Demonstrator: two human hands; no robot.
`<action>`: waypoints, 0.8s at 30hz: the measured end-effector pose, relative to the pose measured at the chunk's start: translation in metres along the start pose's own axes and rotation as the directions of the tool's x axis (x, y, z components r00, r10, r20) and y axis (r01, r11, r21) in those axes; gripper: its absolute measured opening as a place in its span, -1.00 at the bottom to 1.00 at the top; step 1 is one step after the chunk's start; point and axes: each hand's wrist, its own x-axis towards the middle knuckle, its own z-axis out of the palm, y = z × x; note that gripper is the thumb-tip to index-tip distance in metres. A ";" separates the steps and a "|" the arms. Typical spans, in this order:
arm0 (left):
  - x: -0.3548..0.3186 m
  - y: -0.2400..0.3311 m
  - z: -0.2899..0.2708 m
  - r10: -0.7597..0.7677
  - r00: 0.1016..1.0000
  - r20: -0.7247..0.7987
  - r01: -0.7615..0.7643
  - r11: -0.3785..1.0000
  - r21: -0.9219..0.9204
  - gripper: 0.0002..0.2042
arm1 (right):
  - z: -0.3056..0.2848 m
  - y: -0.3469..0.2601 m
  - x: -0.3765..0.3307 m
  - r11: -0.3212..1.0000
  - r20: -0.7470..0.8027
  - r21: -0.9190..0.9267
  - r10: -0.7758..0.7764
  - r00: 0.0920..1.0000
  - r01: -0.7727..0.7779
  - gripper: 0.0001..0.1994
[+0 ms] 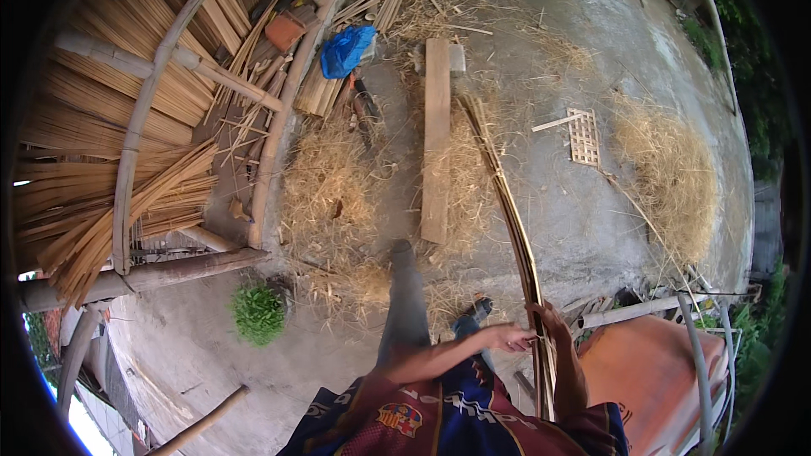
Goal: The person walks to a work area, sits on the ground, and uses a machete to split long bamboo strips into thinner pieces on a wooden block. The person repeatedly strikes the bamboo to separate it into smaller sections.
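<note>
I've got both hands on the bamboo strip bundle (515,219), which runs out over the concrete ground (583,219) twd the plank (436,139). Left hand (509,338) pinches strips, right hand (545,318) wraps them. Looks mid-sorting; next needs one strip teased free w/o splaying the rest.

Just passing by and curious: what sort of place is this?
Probably an outdoor bamboo-working yard: stacks of split bamboo strips lie at one side, shavings litter the concrete ground, and both hands hold a long bundle of strips.
</note>
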 end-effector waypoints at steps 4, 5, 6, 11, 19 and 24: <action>-0.130 0.022 -0.101 0.141 0.970 0.197 -0.165 0.980 0.111 -0.51 | 0.062 -0.138 -0.076 0.982 -0.185 0.006 0.185 0.965 -0.187 -0.56; -0.173 0.031 -0.122 0.183 0.965 0.186 -0.208 0.971 0.120 -0.52 | 0.061 -0.136 -0.078 0.943 -0.155 0.027 0.331 0.931 -0.331 -0.55; -0.210 0.034 -0.150 0.243 0.961 0.134 -0.258 0.960 0.108 -0.49 | 0.071 -0.153 -0.087 0.947 -0.191 -0.025 0.311 0.931 -0.321 -0.56; -0.387 0.013 -0.271 0.511 0.579 -0.635 -0.483 0.843 0.237 -0.69 | 0.094 -0.179 -0.137 0.965 -0.208 -0.024 0.249 0.946 -0.260 -0.58; -0.455 -0.210 -0.438 -0.306 -0.009 -0.952 -0.659 0.718 -0.224 -0.40 | 0.127 -0.242 -0.129 0.989 -0.195 0.076 0.142 0.970 -0.130 -0.52; -0.410 -0.162 -0.405 -0.154 0.596 -0.788 -0.318 0.856 -0.407 -0.54 | 0.145 -0.347 -0.065 0.990 -0.330 -0.099 0.064 0.942 -0.102 -0.46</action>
